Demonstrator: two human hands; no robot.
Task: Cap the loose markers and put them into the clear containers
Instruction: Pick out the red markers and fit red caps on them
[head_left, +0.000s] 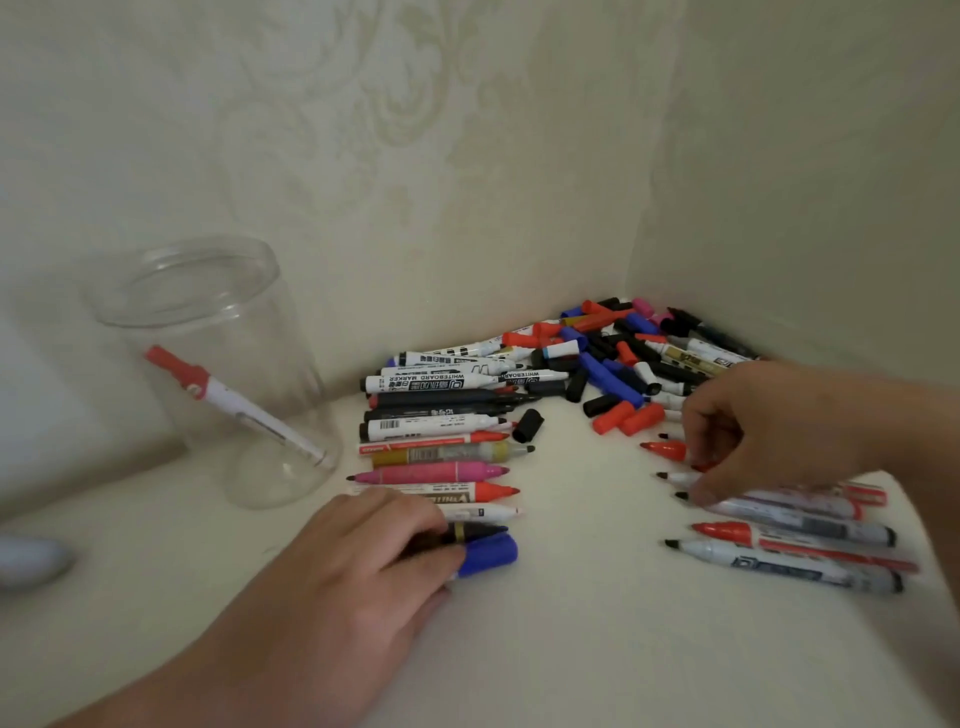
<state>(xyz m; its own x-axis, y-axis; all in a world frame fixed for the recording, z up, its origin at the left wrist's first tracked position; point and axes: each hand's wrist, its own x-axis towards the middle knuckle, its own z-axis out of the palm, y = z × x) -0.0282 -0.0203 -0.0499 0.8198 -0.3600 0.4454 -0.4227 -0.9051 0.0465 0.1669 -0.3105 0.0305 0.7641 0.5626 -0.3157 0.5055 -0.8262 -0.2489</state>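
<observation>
While the left hand (363, 561) curls round the blue-capped marker (491, 553), the marker lies sideways, cap pointing away from the clear container (234, 322) beyond-left of that hand. Right hand (779, 426) farther off, fingers down among uncapped markers (810, 525); grip unclear.

The scene is lit dimly and evenly by soft, diffuse light with a pale cream-green cast; no source is seen. Only faint, soft-edged shadows are cast under the left hand (358, 566) and the right hand (774, 431). Weak highlights are caught on the rim of the clear plastic cylindrical container (280, 364). Print on the white whiteboard marker (431, 383) at centre is rendered legibly, while the right hand and the grey-barrelled markers (795, 566) at lower right are smeared by blur. The walls are bowed towards the frame edges.
</observation>
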